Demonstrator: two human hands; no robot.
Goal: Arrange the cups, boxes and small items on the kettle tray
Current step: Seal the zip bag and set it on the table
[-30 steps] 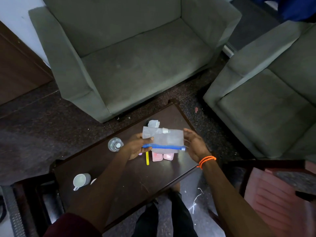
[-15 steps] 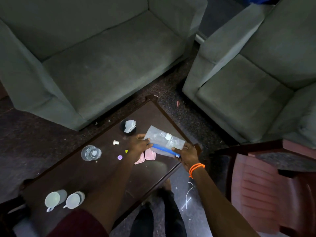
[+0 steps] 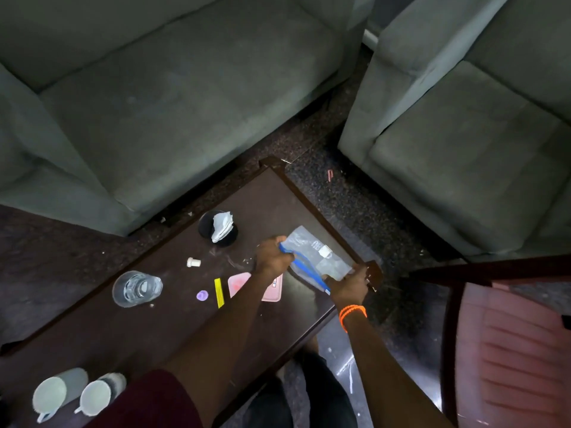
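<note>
The person stands over the low dark table with both hands on a clear zip bag that has a blue strip along its mouth. The left hand pinches one end of that strip, fingers curled round it, and the right hand grips the other end near the table's right corner. A second ago the bag was held up flat and square between the hands; now it has come down and swung round, lying slantwise just over the tabletop, with a small white piece still inside it. That reads to me as the bag being pulled open or about to be emptied, so the sorting proper has hardly begun. The rest of the small things lie spread out and untouched: two pink packets partly under the left forearm, a yellow stick just beside them, a little purple cap, a white plug, a drinking glass, and a black cup with crumpled paper in it near the far edge. Two white mugs lie on their sides at the near left end, well apart from everything else. I can see no kettle or tray here, so where all this is meant to end up I cannot tell.
</note>
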